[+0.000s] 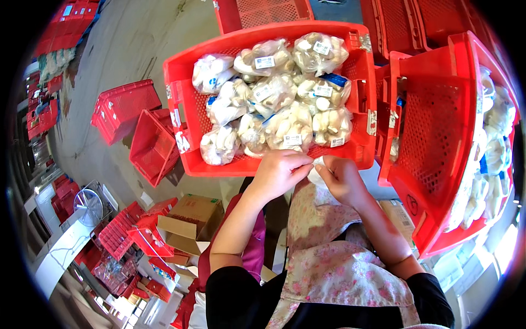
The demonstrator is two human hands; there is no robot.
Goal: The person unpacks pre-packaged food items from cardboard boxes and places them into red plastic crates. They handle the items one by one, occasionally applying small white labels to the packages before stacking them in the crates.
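A red plastic crate [269, 29] lies before me, holding several clear plastic bags of pale mushrooms [287, 123]. Most of these bags bear a white printed sticker [292, 140]; a few show blue tape. Over the crate's near rim, my left hand [281, 174] and my right hand [343, 181] come close together. Between them is a small white label [318, 161], pinched at its edge by the left thumb and forefinger. My right hand grips what looks like a roll of white labels [315, 177], partly hidden by its fingers.
At right, a tilted red crate [429, 135] stands beside another crate of bagged mushrooms [495, 152]. Stacked red crates [402, 24] rise at the back. Red crates [125, 109] sit on the floor at left, with an open cardboard box [197, 214] and a fan [88, 207] lower down.
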